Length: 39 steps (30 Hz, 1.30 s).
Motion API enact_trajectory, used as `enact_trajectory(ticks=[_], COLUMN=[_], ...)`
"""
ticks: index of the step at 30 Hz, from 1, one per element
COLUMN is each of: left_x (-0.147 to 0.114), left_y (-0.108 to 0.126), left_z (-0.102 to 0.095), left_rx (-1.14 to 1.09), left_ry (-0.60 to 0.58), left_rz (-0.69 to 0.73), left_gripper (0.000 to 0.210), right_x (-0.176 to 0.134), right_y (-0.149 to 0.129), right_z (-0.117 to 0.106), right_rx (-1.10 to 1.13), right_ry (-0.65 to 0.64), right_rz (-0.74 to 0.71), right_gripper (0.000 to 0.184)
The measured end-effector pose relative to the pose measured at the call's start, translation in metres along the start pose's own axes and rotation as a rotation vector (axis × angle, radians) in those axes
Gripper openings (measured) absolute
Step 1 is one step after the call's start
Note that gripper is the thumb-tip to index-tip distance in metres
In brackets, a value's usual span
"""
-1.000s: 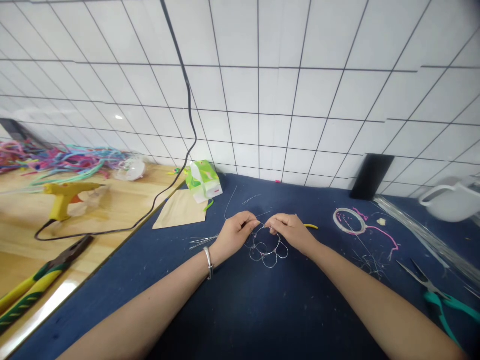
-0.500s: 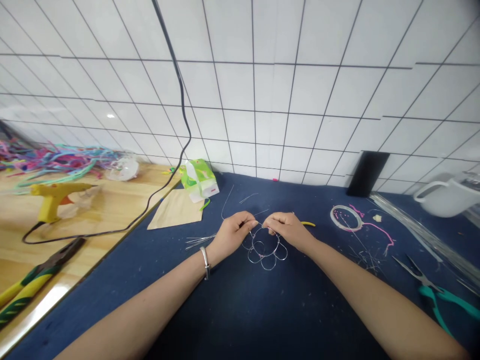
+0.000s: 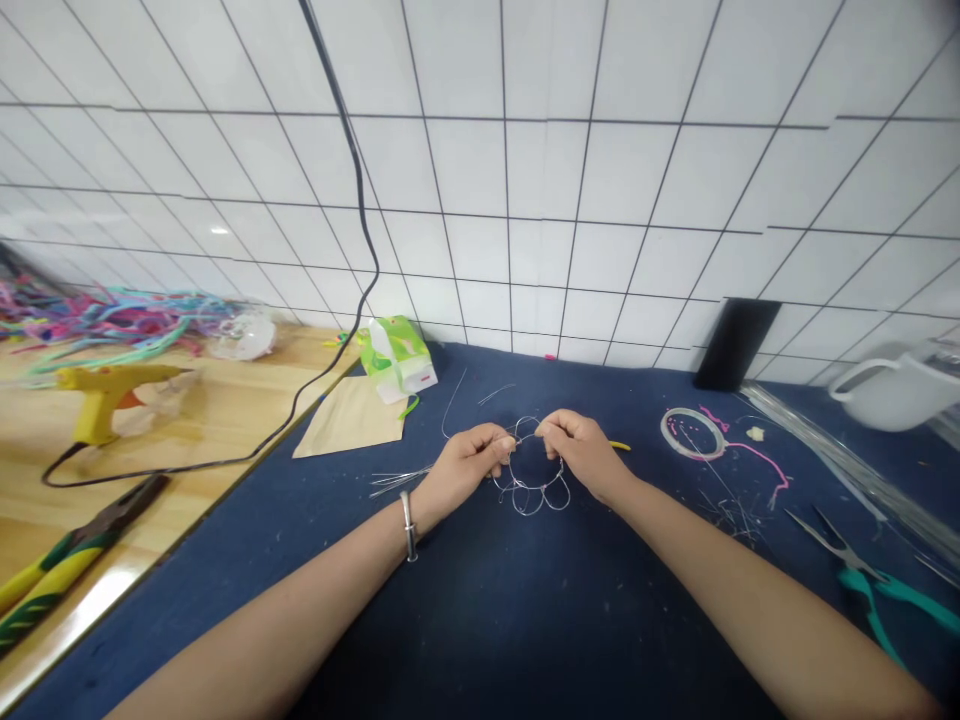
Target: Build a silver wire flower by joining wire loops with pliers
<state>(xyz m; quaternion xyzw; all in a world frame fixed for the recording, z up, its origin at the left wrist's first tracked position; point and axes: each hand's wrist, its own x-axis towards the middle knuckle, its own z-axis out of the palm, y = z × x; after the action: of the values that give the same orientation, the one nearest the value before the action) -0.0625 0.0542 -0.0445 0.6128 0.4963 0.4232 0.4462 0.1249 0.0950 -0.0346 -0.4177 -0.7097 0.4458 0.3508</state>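
Observation:
Between my hands is a flower-shaped wire frame (image 3: 531,513), a thin silver ring with rounded loops around it. My left hand (image 3: 472,455), with a silver bangle (image 3: 409,525) on its wrist, pinches the left side of the ring. On the opposite side my right hand (image 3: 577,447) pinches the ring near its upper right. One loop stands up at the far side between the fingertips, and several hang on the near side. Small pink spots show where loops meet the ring. Parts of the frame are hidden behind the fingers.
Loose wires (image 3: 401,482) lie left of my hands. Needle-nose pliers (image 3: 855,565), a pink-threaded ring (image 3: 694,434), a wire bundle (image 3: 840,460) and a white mug (image 3: 896,393) are right. Leftward are a yellow glue gun (image 3: 105,395), large pliers (image 3: 82,550) and a tissue pack (image 3: 397,360).
The wire frame has been turned and tilted between my hands, so a loop now rises at the far side. My right hand has shifted slightly up and right.

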Motion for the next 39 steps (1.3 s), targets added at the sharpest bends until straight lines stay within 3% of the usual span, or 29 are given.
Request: enact_trajectory(ticks=[6, 17, 23, 27, 33, 39], left_x=[0.002, -0.004, -0.002, -0.003, -0.003, -0.002], left_y=[-0.006, 0.006, 0.002, 0.001, 0.001, -0.003], left_z=[-0.002, 0.002, -0.002, -0.003, -0.001, -0.002], left_rx=[-0.056, 0.161, 0.166, 0.181, 0.177, 0.153], left_ry=[0.146, 0.064, 0.165, 0.226, 0.253, 0.260], left_rz=[-0.033, 0.050, 0.030, 0.023, 0.011, 0.000], left_gripper=[0.032, 0.034, 0.032, 0.032, 0.031, 0.030], right_x=[0.000, -0.005, -0.002, -0.002, -0.002, -0.003], right_y=[-0.002, -0.005, -0.003, 0.001, 0.004, 0.000], right_z=[-0.002, 0.003, -0.001, -0.001, 0.001, 0.001], right_rx=[-0.107, -0.164, -0.147, -0.109, -0.006, -0.067], right_ry=[-0.120, -0.126, -0.087, -0.131, -0.258, -0.257], right_rz=[-0.043, -0.074, -0.060, -0.043, 0.020, -0.039], right_gripper=[0.016, 0.012, 0.012, 0.009, 0.008, 0.007])
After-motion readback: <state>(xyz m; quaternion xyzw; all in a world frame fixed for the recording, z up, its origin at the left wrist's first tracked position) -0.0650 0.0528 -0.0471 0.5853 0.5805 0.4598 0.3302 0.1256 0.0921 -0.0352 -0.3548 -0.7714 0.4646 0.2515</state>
